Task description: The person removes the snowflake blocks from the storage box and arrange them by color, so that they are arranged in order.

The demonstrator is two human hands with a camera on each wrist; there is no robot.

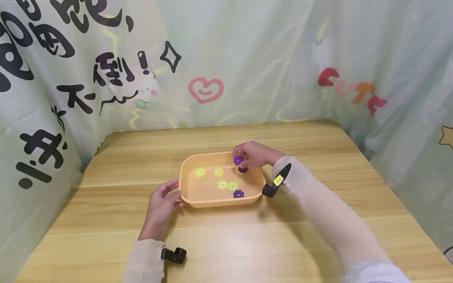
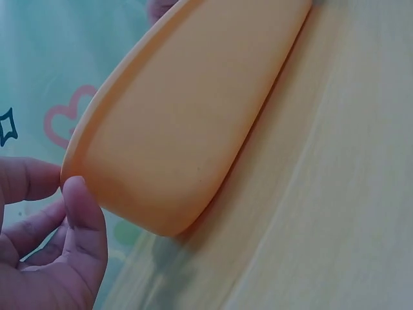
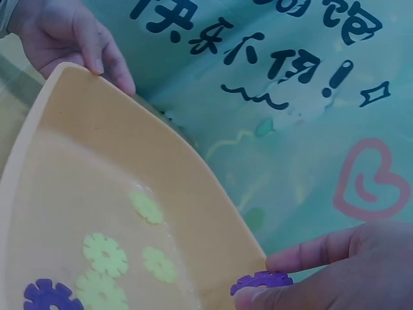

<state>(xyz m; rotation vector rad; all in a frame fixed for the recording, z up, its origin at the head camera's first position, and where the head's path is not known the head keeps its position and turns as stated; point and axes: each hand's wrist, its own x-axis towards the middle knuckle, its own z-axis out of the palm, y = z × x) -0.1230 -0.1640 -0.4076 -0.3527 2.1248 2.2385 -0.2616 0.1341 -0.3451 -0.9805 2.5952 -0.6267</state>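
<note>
An orange plastic tray stands on the table. At its left end, my left hand pinches the rim between thumb and fingers, as the left wrist view also shows. Over the far right part of the tray, my right hand pinches a purple snowflake disc between thumb and index finger. Just below that hand lies another purple disc, partly hidden, beside a yellow one. A purple disc lies near the front wall. Several yellow notched discs are spread on the tray floor.
The wooden table reaches out around the tray on all sides. Behind it hangs a pale green curtain with printed letters and a pink heart. Each wrist wears a black camera mount.
</note>
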